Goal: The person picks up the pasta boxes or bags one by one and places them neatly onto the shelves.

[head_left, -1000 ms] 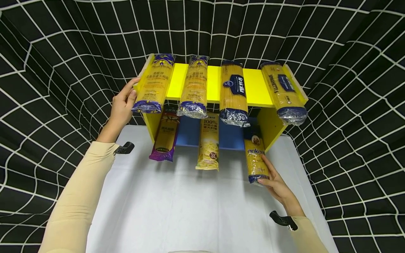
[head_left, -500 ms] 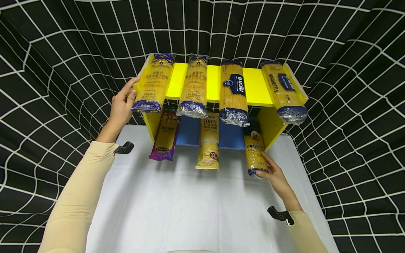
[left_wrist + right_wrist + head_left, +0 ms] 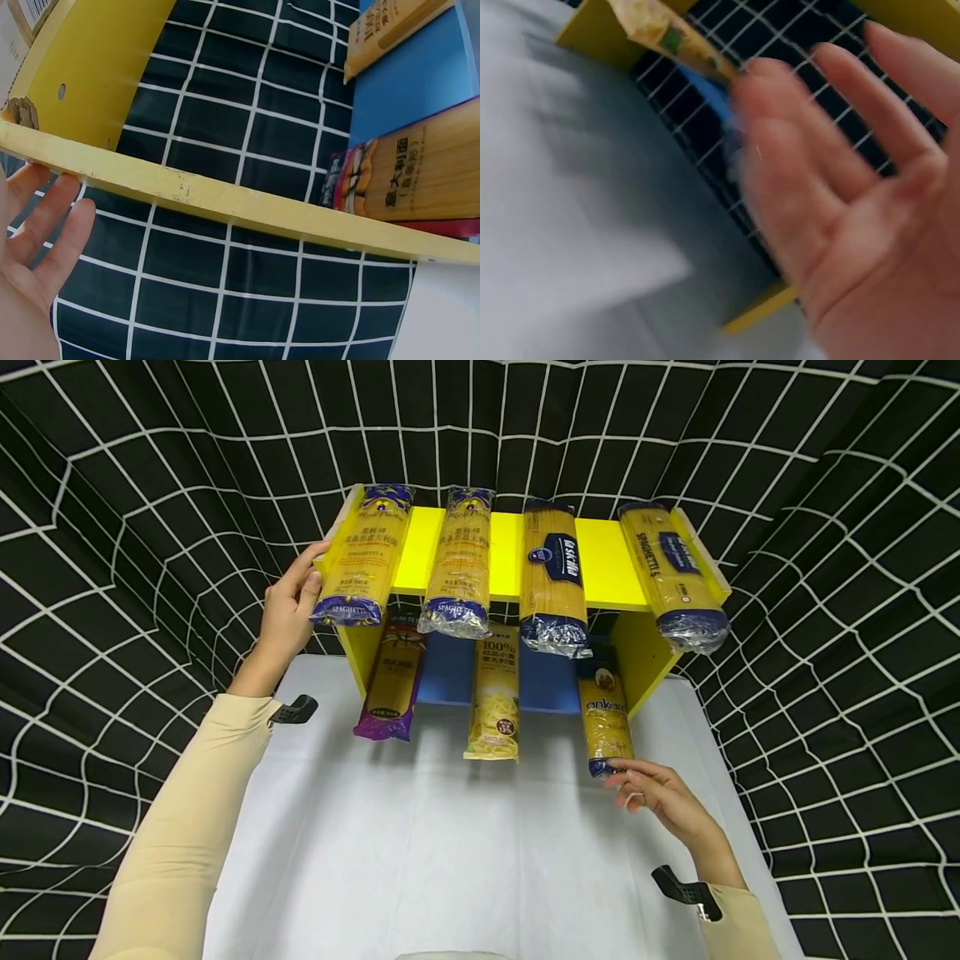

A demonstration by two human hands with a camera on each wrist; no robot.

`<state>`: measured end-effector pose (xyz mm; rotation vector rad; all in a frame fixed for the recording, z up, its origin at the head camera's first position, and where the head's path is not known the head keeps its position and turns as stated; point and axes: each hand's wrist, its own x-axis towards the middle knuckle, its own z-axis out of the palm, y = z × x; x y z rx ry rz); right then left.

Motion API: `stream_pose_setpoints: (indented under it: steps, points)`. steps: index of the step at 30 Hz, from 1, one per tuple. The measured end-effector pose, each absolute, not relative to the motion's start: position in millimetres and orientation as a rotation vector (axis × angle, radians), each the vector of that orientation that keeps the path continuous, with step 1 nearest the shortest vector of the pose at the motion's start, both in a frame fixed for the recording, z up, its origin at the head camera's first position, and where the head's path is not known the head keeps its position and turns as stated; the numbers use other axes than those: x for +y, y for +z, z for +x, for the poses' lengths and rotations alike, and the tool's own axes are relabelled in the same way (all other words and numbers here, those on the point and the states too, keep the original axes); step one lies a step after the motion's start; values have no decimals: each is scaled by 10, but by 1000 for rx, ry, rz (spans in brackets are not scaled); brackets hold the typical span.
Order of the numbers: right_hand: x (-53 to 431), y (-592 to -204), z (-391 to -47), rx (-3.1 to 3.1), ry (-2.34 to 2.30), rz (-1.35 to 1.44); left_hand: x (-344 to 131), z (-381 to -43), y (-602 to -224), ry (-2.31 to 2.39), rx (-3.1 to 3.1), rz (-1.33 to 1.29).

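Observation:
My left hand [image 3: 287,610] rests against the left side of a yellow shelf unit [image 3: 506,560], its fingertips at the panel's outer edge [image 3: 180,185] in the left wrist view. Near the front end of a blue-and-gold ankara pasta package [image 3: 606,727] on the lower right is my right hand [image 3: 671,797]. Its fingers are extended and spread, overlapping the package tip in the head view, with nothing held. The ankara package lies on the blue lower shelf [image 3: 546,683], its front end jutting out. In the right wrist view the hand is blurred.
On the yellow top lie several spaghetti packages, including a La Sicilia one [image 3: 553,581]. Below, a purple-ended pasta package [image 3: 392,685] and a pale yellow one [image 3: 495,697] stick out over the white table [image 3: 450,852]. Black grid-patterned cloth [image 3: 150,635] surrounds everything.
The ankara package has slid slightly deeper into the lower shelf. My right hand followed it inward, then let go and drew back with its fingers spread. The left hand has stayed put.

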<state>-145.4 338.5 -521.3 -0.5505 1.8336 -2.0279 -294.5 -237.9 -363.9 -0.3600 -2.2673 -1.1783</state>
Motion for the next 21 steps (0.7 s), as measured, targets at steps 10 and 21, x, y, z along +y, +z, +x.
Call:
stream_pose_setpoints:
  steps: [10,21]
  points:
    - [3396,-5418,-1413,1836,-1857,-532,-2356,-2926,-3628,-1169,-2264,-365]
    - [3304,-5421,-1477,1775,-1932,-555,-2367,-2916,-3618,-1179,-2274,-354]
